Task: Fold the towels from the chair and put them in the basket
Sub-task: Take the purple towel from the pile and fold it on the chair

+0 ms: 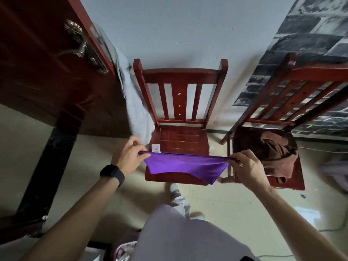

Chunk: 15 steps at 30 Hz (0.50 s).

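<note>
Fingers (140,149) of the left hand (130,157) are pinching one top corner of the purple towel (180,165), and the right hand (246,164) is pinching the other top corner, with thumb and fingers curled tight on the cloth. The person is holding the towel stretched wide over the front edge of the seat of the middle chair (180,137). Pulling the two corners apart is making the top edge straight, which is probably getting the towel flat and ready for folding. The towel is looking thin, smooth and soft. Its loose bottom edge is hanging in a slanted line, with one corner drooping lower near the seat's front right corner. A small white label (156,148) is sticking up by the left hand. The chair is looking hard and shiny, made of red-brown wood with straight slats in its back. More towels (273,153), brown and pinkish, are lying crumpled in a lumpy heap on the seat of the second chair (318,72) on the right, probably next to be folded. A black watch (112,174) is sitting on the left wrist. A patterned thing (123,248) is peeking in at the bottom of the view, but it is too hidden to tell if it is the basket.
</note>
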### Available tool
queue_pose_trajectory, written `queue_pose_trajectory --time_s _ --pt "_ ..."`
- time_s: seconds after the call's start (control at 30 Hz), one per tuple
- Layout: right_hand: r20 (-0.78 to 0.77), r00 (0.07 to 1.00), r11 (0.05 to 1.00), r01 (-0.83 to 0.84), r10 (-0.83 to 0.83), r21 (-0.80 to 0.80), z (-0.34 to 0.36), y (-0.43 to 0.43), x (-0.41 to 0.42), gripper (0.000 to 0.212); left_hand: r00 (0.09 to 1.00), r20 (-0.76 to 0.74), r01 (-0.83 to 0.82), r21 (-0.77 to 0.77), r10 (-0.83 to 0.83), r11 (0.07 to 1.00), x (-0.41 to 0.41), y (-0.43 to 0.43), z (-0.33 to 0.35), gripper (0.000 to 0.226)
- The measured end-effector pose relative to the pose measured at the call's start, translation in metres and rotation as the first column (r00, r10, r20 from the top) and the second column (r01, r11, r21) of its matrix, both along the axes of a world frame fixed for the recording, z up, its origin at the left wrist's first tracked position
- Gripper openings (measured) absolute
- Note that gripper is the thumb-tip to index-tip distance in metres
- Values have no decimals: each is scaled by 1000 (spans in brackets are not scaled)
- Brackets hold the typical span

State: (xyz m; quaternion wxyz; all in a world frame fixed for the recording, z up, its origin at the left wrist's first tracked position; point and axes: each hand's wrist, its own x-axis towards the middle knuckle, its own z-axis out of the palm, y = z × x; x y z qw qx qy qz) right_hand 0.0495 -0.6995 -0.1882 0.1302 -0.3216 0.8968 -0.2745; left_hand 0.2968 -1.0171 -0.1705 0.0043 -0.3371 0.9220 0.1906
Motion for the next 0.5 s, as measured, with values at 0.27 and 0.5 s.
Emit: queue_pose_trajectory --time_s 0.27,0.5 --pt "-187 935 953 -300 300 27 2 17 -7 13 934 22 342 -334 -356 878 20 -8 12 26" --pt "-187 926 940 -301 329 161 -10 -5 -12 10 953 181 290 -297 -244 910 15 -23 -6 15"
